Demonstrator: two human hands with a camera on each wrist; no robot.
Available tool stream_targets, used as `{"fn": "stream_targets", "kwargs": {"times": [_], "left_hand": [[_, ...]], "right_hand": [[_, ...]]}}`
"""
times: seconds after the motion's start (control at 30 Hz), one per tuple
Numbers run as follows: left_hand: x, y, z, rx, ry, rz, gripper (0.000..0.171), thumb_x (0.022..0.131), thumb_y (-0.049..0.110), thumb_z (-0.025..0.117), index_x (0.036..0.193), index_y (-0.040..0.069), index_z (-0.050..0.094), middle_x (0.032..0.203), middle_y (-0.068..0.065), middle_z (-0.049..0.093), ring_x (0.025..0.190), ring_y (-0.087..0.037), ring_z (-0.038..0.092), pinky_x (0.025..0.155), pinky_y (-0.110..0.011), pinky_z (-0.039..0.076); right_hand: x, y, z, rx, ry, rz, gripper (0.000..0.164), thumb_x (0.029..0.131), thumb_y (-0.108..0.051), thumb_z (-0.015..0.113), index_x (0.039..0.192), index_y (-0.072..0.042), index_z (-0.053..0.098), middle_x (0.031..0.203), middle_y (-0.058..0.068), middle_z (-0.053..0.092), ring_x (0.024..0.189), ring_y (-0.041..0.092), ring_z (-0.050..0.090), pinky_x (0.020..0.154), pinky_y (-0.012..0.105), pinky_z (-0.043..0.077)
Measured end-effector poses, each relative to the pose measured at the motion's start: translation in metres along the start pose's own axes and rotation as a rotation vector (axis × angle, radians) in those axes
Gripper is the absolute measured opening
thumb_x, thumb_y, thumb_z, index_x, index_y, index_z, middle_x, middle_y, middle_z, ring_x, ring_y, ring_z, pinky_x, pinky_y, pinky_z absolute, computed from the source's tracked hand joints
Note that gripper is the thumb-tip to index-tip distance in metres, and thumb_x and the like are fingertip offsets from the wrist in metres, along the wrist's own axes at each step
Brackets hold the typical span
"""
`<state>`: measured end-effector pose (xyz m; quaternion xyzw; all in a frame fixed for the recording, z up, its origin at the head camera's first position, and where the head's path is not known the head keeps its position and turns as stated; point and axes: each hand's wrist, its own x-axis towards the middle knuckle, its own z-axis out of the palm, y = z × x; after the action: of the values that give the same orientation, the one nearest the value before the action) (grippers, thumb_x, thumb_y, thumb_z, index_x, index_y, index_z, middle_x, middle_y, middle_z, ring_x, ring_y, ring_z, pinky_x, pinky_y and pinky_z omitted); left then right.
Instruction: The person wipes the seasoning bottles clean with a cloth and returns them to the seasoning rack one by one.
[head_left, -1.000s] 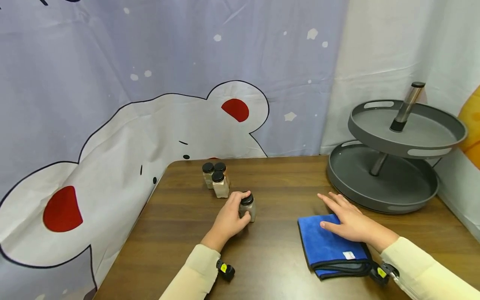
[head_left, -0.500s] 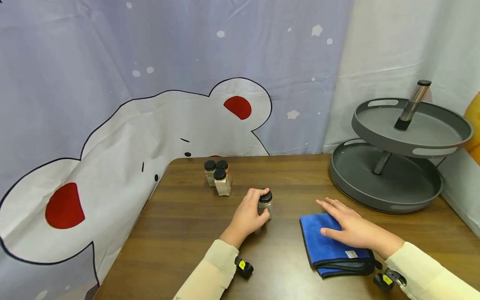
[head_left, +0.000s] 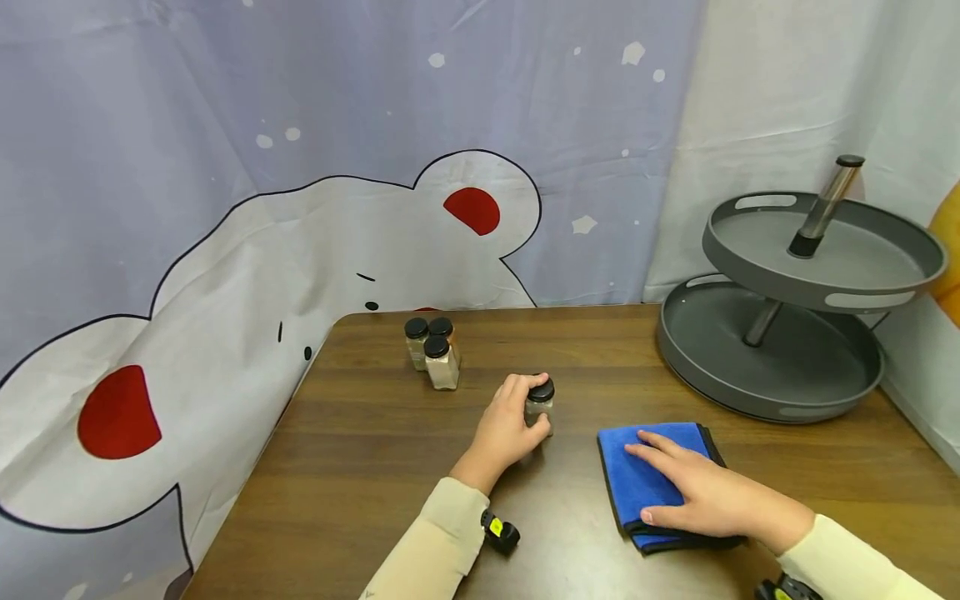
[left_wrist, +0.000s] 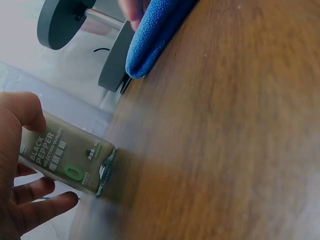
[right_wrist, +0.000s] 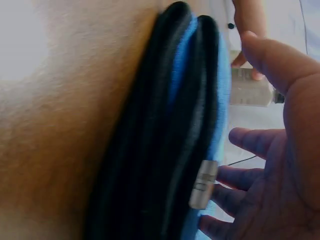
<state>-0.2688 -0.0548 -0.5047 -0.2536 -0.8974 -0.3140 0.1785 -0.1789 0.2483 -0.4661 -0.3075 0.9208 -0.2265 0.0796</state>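
In the head view my left hand (head_left: 506, 429) grips a small pepper jar (head_left: 542, 400) with a black lid, thumb on one side and fingers at the lid. The jar's label (left_wrist: 47, 150) reads "BLACK PEPPER" in the left wrist view, and its base is right at the wooden tabletop. My right hand (head_left: 697, 492) lies over a folded blue cloth (head_left: 622, 471) with black edging, its fingers spread and fairly straight. From the right wrist, the cloth's stacked folds (right_wrist: 175, 125) and a small white tag (right_wrist: 204, 185) show beside the fingers.
Three black-lidded jars (head_left: 441, 367) stand grouped at the back left of the table (head_left: 360, 467). A grey two-tier round tray stand (head_left: 772, 392) with a metal post occupies the back right. A patterned curtain (head_left: 337, 250) hangs behind the table.
My left hand has moved right with the pepper jar, away from the three other jars. My right hand has come down and nearer over the cloth, and its fingers have spread.
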Motion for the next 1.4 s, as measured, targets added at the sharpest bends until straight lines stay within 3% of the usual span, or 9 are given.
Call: {"fn": "stream_targets", "kwargs": {"times": [0.23, 0.4, 0.63, 0.8, 0.93, 1.0, 1.1, 1.23, 1.4], "left_hand": [[0.002, 0.006, 0.004, -0.023, -0.026, -0.008, 0.060, 0.086, 0.018, 0.072, 0.142, 0.022, 0.050, 0.127, -0.005, 0.059, 0.115, -0.024, 0.058, 0.094, -0.039, 0.051], [0.003, 0.009, 0.007, -0.018, -0.039, -0.009, 0.060, 0.088, 0.020, 0.072, 0.144, 0.023, 0.050, 0.127, -0.004, 0.060, 0.114, -0.023, 0.058, 0.094, -0.037, 0.050], [0.002, 0.007, 0.008, -0.028, -0.039, 0.002, 0.062, 0.088, 0.020, 0.074, 0.145, 0.024, 0.050, 0.123, -0.004, 0.060, 0.097, -0.017, 0.054, 0.082, -0.033, 0.047], [0.002, 0.005, 0.009, -0.036, -0.028, 0.025, 0.061, 0.088, 0.019, 0.074, 0.144, 0.023, 0.050, 0.121, -0.004, 0.059, 0.094, -0.017, 0.052, 0.080, -0.032, 0.047], [0.002, 0.003, 0.010, -0.043, -0.009, 0.037, 0.062, 0.087, 0.019, 0.075, 0.144, 0.024, 0.050, 0.118, -0.004, 0.059, 0.092, -0.017, 0.051, 0.079, -0.031, 0.047], [0.002, 0.003, 0.011, -0.043, -0.004, 0.037, 0.062, 0.087, 0.019, 0.075, 0.144, 0.024, 0.050, 0.118, -0.004, 0.059, 0.092, -0.017, 0.051, 0.079, -0.031, 0.047], [0.002, 0.003, 0.013, -0.052, -0.009, 0.033, 0.062, 0.087, 0.018, 0.075, 0.144, 0.024, 0.051, 0.118, -0.004, 0.059, 0.094, -0.017, 0.051, 0.080, -0.032, 0.046], [0.003, 0.005, 0.014, -0.067, -0.004, 0.036, 0.062, 0.086, 0.017, 0.075, 0.143, 0.023, 0.051, 0.117, -0.005, 0.059, 0.094, -0.017, 0.051, 0.081, -0.032, 0.046], [0.006, 0.008, 0.013, -0.053, -0.020, 0.034, 0.060, 0.086, 0.018, 0.075, 0.142, 0.021, 0.052, 0.119, -0.005, 0.059, 0.101, -0.020, 0.055, 0.086, -0.034, 0.048]], "right_hand": [[-0.004, 0.003, 0.009, -0.053, -0.120, 0.077, 0.110, 0.069, -0.062, 0.084, 0.156, -0.015, 0.038, 0.163, 0.022, 0.023, 0.146, 0.055, 0.017, 0.103, 0.080, 0.016], [-0.005, 0.000, 0.011, -0.090, -0.172, 0.126, 0.116, 0.062, -0.051, 0.090, 0.158, -0.018, 0.033, 0.166, 0.019, 0.018, 0.147, 0.055, 0.014, 0.100, 0.084, 0.013], [-0.004, -0.003, 0.013, -0.176, -0.057, 0.106, 0.088, 0.069, -0.014, 0.079, 0.151, -0.015, 0.046, 0.159, 0.020, 0.036, 0.142, 0.054, 0.030, 0.097, 0.082, 0.026], [0.002, -0.004, 0.007, -0.161, 0.010, 0.081, 0.065, 0.078, -0.004, 0.069, 0.142, -0.010, 0.057, 0.148, 0.022, 0.050, 0.133, 0.054, 0.044, 0.095, 0.077, 0.035], [0.015, 0.005, -0.012, -0.018, 0.119, 0.080, 0.049, 0.083, -0.005, 0.067, 0.132, -0.004, 0.063, 0.128, 0.016, 0.066, 0.115, 0.036, 0.062, 0.093, 0.055, 0.050], [0.022, 0.011, -0.023, 0.096, 0.182, 0.118, 0.042, 0.085, -0.006, 0.066, 0.126, -0.002, 0.064, 0.116, 0.012, 0.069, 0.100, 0.026, 0.064, 0.083, 0.042, 0.052], [0.032, 0.015, -0.032, 0.275, 0.273, 0.204, 0.039, 0.092, -0.008, 0.064, 0.128, 0.004, 0.060, 0.113, 0.019, 0.068, 0.096, 0.025, 0.062, 0.078, 0.039, 0.051], [0.046, 0.011, -0.030, 0.607, 0.407, 0.288, 0.047, 0.099, -0.010, 0.058, 0.139, 0.011, 0.048, 0.127, 0.028, 0.061, 0.105, 0.028, 0.063, 0.083, 0.038, 0.054], [0.064, 0.001, -0.020, 1.066, 0.590, 0.294, 0.038, 0.100, -0.008, 0.055, 0.135, 0.004, 0.047, 0.111, -0.002, 0.067, 0.095, 0.009, 0.065, 0.079, 0.029, 0.055]]}}
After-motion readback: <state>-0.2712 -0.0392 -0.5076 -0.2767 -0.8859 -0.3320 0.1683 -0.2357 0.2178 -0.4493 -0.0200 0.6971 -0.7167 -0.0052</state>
